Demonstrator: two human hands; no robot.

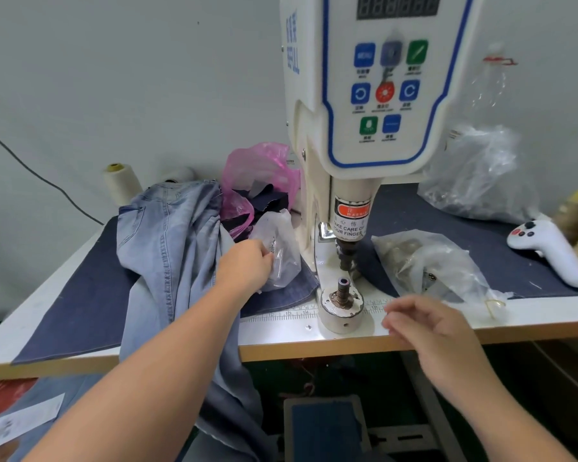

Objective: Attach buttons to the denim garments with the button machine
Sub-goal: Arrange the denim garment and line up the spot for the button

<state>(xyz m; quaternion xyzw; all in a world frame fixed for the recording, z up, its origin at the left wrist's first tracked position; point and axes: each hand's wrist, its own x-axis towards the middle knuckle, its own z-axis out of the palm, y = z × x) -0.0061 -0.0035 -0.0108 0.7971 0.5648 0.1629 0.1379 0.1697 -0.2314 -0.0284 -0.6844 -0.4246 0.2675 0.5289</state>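
Step in hand: it seemed the person was taking a button part out of the small clear bag [278,253] to the left of the button machine [361,135].
How to do it well: I think only one piece should be pinched, and the bag should be kept still so nothing spills on the dark cloth [80,295]. The piece should then sit straight on the lower die [342,296], with the fingers away from the punch [346,258] above it.
Left hand: the left hand [244,265] reached forward over the denim garment [174,241], its fingers curled at the bag's opening. Whether it already pinched a piece, I could not tell.
Right hand: the right hand [427,323] hovered at the table edge [314,351], just right of the die, fingers loosely curled and holding nothing visible.
Garment: the light denim lay heaped left of the machine and hung over the table front; it was not yet under the punch.
Second bag: another clear bag [434,265] with metal parts lay right of the machine.
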